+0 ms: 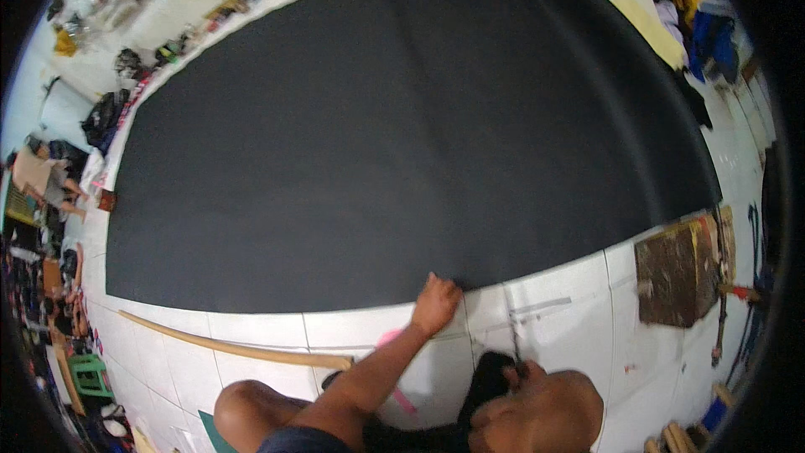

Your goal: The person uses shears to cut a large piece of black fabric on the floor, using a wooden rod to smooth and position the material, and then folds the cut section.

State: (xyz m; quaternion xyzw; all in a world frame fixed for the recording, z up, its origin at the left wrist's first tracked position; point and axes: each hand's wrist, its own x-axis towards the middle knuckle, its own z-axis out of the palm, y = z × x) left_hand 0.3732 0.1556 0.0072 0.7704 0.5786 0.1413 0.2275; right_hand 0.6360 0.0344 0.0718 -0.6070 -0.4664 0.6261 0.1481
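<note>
A large black sheet [319, 143] covers most of the white tiled floor in front of me, with a soft crease down its middle. My left hand [438, 302] is closed at its near edge, thumb and fingers pinching that edge. Beside my bent right knee is my right hand [518, 376], partly hidden by the knee. Its fingers are closed round a thin dark tool [516, 340] that points away from me; its exact kind is too blurred to tell. Just beyond the tool, a thin grey strip [543, 309] lies on the tiles.
A long tan pole [243, 348] lies left of me, near the sheet. At the sheet's right corner stands a worn brown block [671, 277]. Pink material [404, 403] shows beside my left forearm. A green stool [90, 375] and another person [50, 176] are far left. Piled fabrics [654, 25] lie back right.
</note>
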